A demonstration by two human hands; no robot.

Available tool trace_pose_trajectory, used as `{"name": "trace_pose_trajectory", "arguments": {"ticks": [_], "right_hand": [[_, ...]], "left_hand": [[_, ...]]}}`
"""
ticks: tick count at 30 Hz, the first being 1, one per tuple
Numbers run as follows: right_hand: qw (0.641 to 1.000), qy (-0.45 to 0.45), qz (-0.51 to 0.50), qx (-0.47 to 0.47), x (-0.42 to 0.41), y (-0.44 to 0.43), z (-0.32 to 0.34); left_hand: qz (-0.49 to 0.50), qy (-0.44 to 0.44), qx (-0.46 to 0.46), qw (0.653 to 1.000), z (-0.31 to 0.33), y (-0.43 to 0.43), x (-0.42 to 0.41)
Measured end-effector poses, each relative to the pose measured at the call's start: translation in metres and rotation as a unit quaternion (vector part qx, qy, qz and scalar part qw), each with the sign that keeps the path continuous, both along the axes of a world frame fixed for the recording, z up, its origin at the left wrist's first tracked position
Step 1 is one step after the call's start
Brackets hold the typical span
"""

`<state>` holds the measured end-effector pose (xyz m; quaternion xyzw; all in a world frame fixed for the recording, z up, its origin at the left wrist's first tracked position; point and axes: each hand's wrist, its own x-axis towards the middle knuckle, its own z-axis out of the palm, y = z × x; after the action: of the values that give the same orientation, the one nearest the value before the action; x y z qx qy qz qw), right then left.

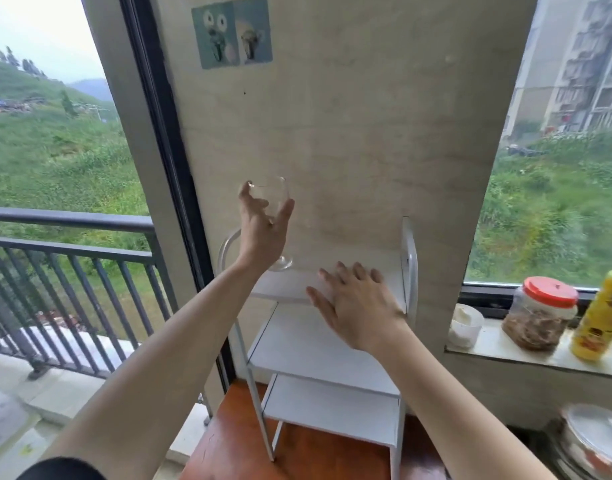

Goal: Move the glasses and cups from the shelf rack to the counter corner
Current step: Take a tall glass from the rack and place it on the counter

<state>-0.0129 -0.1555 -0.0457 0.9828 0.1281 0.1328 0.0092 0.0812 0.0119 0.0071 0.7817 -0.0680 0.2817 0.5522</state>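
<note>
A clear stemmed glass (275, 195) is held upright in my left hand (263, 233), whose fingers wrap its bowl; the glass's round foot shows just above the left end of the top shelf. The white three-tier shelf rack (318, 358) stands against the wall on the wooden counter. My right hand (356, 306) hovers open, palm down and fingers spread, over the front edge of the top shelf, holding nothing. The shelves I can see bear no other glasses or cups.
A window sill (505, 351) to the right carries a white tub (465, 325), a red-lidded jar (540, 313) and a yellow bottle (600, 313). Stacked plates (595, 441) sit at lower right. A balcony railing (72, 244) lies left, behind a dark door frame.
</note>
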Motion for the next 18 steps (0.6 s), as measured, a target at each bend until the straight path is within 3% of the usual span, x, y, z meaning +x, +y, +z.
{"name": "trace_pose_trajectory", "arguments": {"ticks": [5,12,18], "right_hand": [[1.0,0.008,-0.024,0.001,-0.003,0.003,0.002],[0.997,0.029,-0.058,0.036,-0.028,0.016,0.002],[0.996,-0.027,-0.053,0.07,-0.081,0.016,-0.01]], "left_hand": [[-0.05,0.008,-0.023,0.998,0.001,0.016,-0.027],[-0.088,-0.055,-0.049,0.993,-0.011,0.038,-0.091],[-0.117,-0.097,-0.079,0.985,-0.028,0.04,-0.135]]}}
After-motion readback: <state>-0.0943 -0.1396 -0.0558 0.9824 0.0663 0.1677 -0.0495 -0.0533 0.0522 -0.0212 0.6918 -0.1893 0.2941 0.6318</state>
